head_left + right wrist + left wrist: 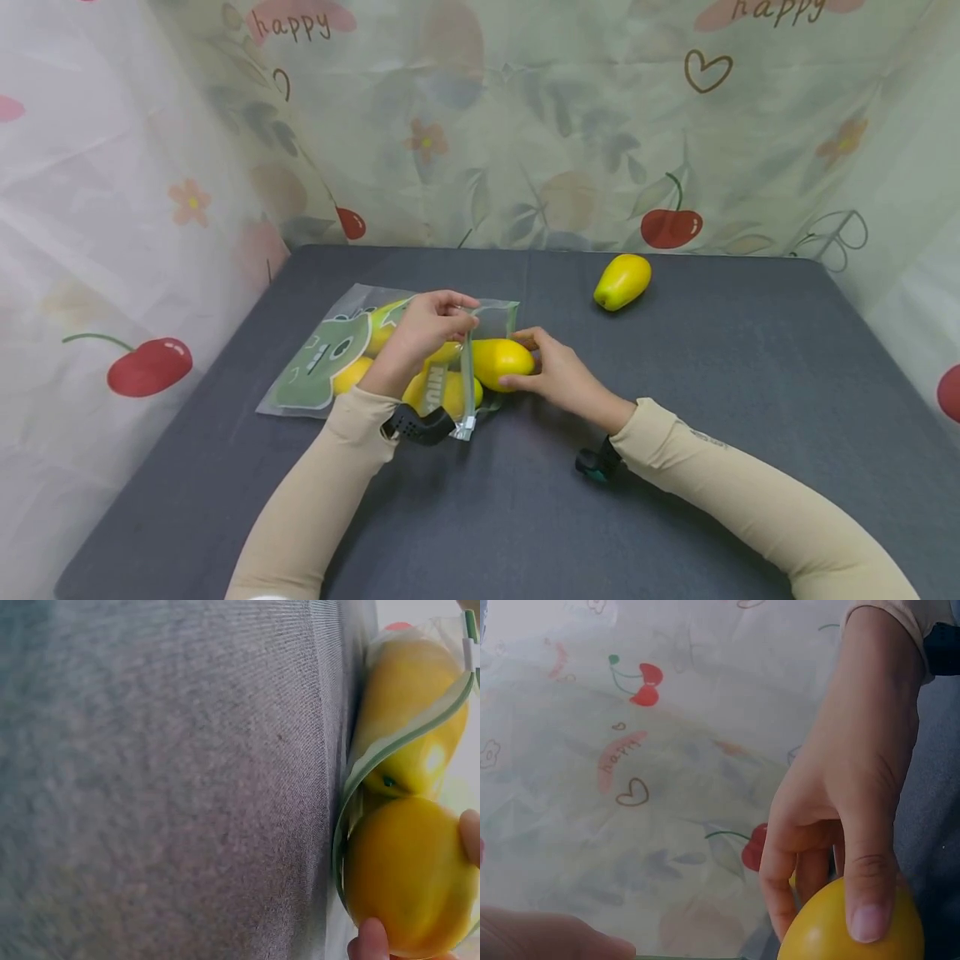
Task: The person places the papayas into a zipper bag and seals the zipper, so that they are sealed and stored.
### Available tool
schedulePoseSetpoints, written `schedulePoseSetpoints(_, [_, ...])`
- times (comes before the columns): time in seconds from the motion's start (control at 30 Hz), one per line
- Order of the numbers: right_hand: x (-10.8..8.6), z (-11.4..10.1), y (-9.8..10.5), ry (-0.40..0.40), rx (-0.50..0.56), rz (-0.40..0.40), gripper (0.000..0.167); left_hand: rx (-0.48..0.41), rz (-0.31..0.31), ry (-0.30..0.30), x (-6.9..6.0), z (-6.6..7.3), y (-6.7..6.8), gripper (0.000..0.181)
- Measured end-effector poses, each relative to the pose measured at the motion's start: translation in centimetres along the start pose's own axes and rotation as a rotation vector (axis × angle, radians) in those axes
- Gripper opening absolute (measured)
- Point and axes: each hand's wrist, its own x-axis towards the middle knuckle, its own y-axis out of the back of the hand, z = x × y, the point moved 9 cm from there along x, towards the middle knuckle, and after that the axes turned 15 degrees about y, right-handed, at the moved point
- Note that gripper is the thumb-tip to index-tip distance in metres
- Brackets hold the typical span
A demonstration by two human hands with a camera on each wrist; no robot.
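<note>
A clear zip bag (300, 379) with a green cartoon face lies on its side, several yellow papayas inside. At its mouth my left hand (427, 329) pinches the upper edge between thumb and fingers; the left wrist view shows only part of that hand (547, 934). My right hand (558, 375) grips one papaya (501, 362) by its outer end, partly within the bag's opening. In the right wrist view this papaya (409, 877) touches another papaya (412, 712) in the bag, and the green-edged mouth (405, 739) curves around them. Fingertips (371, 941) press on the held fruit.
One more papaya (622, 282) lies alone near the back edge of the dark grey table (712, 350), right of the bag. A white zip slider (467, 425) sits at the near end of the bag's mouth. Printed curtains (510, 125) hang behind and beside the table.
</note>
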Motion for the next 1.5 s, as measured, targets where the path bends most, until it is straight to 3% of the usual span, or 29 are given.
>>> schedulePoseSetpoints(0.23, [0.2, 0.4, -0.1, -0.041, 0.079, 0.018, 0.060, 0.001, 0.000, -0.009, 0.1, 0.2, 0.0, 0.032])
schedulePoseSetpoints(0.5, [0.8, -0.1, 0.0, -0.003, 0.010, 0.057, 0.054, -0.020, -0.006, -0.009, 0.0, 0.3, 0.0, 0.034])
schedulePoseSetpoints(0.7, [1.1, -0.5, -0.3, -0.002, 0.060, 0.078, 0.044, -0.027, -0.011, -0.009, -0.2, 0.4, -0.1, 0.034])
schedulePoseSetpoints(0.9, [1.3, -1.0, -0.9, 0.020, 0.104, 0.053, 0.039, -0.039, -0.016, -0.004, -0.2, 0.4, 0.0, 0.034])
schedulePoseSetpoints(1.5, [1.6, -1.0, -1.8, 0.020, 0.021, -0.074, 0.041, -0.049, -0.012, -0.004, -0.3, 0.4, 0.0, 0.033])
